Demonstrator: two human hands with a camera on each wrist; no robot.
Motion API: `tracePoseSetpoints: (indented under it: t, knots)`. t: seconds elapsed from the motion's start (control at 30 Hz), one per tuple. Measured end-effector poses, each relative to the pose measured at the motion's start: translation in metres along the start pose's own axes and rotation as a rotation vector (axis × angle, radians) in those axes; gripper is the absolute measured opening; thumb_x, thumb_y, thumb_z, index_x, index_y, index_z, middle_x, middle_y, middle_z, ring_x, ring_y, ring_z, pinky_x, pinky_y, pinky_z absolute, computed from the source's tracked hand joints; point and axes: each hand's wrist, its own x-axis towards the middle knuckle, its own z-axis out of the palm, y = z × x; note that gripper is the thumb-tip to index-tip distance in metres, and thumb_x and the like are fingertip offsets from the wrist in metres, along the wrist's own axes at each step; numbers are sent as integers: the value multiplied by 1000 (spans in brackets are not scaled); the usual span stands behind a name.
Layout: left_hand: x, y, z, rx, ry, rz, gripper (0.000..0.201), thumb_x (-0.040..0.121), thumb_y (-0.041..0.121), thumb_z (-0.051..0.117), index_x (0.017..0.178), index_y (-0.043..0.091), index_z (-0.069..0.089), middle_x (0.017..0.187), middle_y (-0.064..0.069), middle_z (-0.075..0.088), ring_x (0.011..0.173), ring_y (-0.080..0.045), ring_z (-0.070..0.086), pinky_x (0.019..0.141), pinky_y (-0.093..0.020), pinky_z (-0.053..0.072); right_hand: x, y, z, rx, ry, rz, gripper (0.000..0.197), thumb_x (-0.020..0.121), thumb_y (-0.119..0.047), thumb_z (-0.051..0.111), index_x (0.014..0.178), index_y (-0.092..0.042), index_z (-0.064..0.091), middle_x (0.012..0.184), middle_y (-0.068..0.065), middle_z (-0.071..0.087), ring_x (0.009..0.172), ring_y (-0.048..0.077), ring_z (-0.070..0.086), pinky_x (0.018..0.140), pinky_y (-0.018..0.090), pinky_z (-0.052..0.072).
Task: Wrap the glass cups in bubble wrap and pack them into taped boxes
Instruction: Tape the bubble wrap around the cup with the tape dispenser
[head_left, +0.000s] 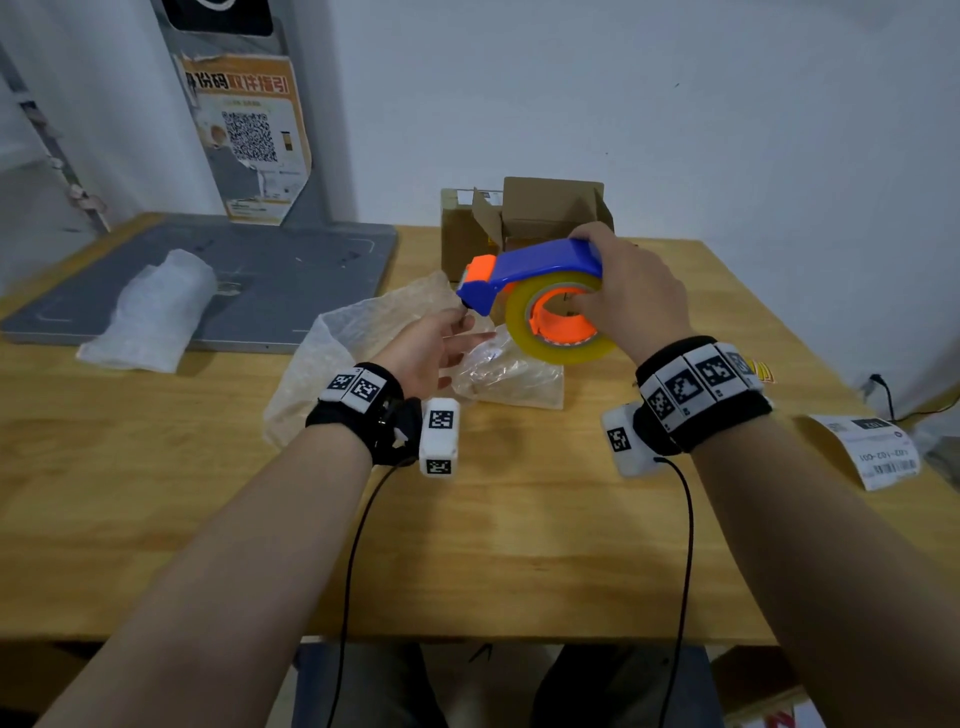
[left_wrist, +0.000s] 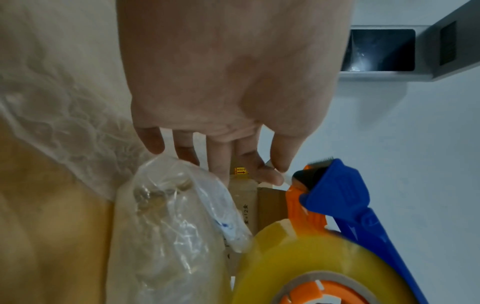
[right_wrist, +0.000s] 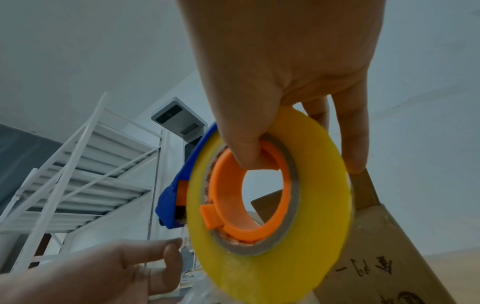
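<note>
Right hand (head_left: 631, 291) grips the tape dispenser (head_left: 530, 278) in the air above the desk (head_left: 519, 519), thumb hooked into the orange core of the yellowish tape roll (head_left: 558, 322), other fingers over the blue handle. Cutter end points to the person's left, toward the left hand (head_left: 431, 348).

Left hand's thumb and forefinger pinch the free tape end (left_wrist: 287, 181) right at the cutter mouth (clearest in the left wrist view); the other fingers (left_wrist: 221, 156) are extended and loose.

Wrapped glass cup (head_left: 506, 371) lies on its side on the desk, directly below both hands, nearer the left hand, which is just above it; whether they touch cannot be told. Its long axis seems to run roughly left-right in the head view. A loose bubble wrap sheet (head_left: 332, 348) spreads under and left of it.

Judgement: the step is pulling out a length of tape to seal the wrap, so the pull should run away from the cutter, with the strip then going down onto the bundle.

Open cardboard box (head_left: 540, 218) stands behind the dispenser by the wall, flaps up. Another wrapped bundle (head_left: 150, 312) lies well apart to the left on a grey board (head_left: 291, 270). A shipping label (head_left: 867, 449) lies at the desk's right edge.
</note>
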Motion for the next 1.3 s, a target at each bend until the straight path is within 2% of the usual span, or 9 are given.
tracePoseSetpoints:
  t: [0.23,0.4,0.57,0.67,0.73,0.83,0.93,1.03,1.3]
  knots:
    - [0,-5,-2,17,-13,40,19,106,33,49,88,26,52,119,5,76,130,-23,58,118,-50,35,-3,4,12,229,23,27,65,82,-22,76,140,-36,51,114,-6,65,100,23,59,82,36,50]
    - [1,-7,3,135,92,98,25,107,27,37,88,24,53,108,7,79,127,-24,57,119,-56,26,-1,6,20,458,28,135,54,82,-9,75,127,-34,59,96,-22,61,96,13,60,88,37,55]
    - [5,-8,2,186,116,108,37,108,46,37,124,18,55,109,12,78,129,-23,54,112,-56,27,3,8,21,452,13,163,51,84,-15,75,128,-34,58,107,-9,64,99,20,63,87,40,55]
    - [5,-11,4,233,110,151,37,106,39,45,133,18,57,112,13,77,128,-25,56,110,-55,32,5,9,20,428,15,153,50,86,-10,71,129,-33,57,104,-10,61,96,17,59,82,35,51]
    - [3,-11,7,255,147,172,33,103,32,53,129,13,63,116,5,77,124,-25,59,93,-41,41,7,9,18,405,12,147,50,86,-7,67,128,-32,58,104,-8,61,95,18,59,79,33,48]
    - [2,-9,13,329,218,218,20,99,18,61,111,3,65,109,-9,71,99,-22,62,68,-27,36,10,12,13,390,16,157,52,82,-3,63,125,-32,59,106,-2,65,93,22,62,76,35,51]
    - [4,-6,19,428,265,258,9,99,15,61,94,9,58,89,-8,58,79,-16,52,71,-27,40,11,15,11,409,19,146,54,78,-1,63,119,-35,58,107,-1,66,95,24,64,79,39,56]
    - [7,-6,21,470,272,264,17,99,15,61,83,14,55,84,-7,54,77,-16,50,77,-32,41,13,19,8,416,34,130,53,78,-2,66,120,-33,59,106,-4,65,94,22,64,79,39,57]
    - [15,-15,32,616,357,318,29,100,20,62,77,18,44,82,-4,57,79,-21,53,69,-32,40,16,35,1,363,32,95,51,81,-1,66,120,-32,58,97,-3,60,82,24,62,68,36,53]
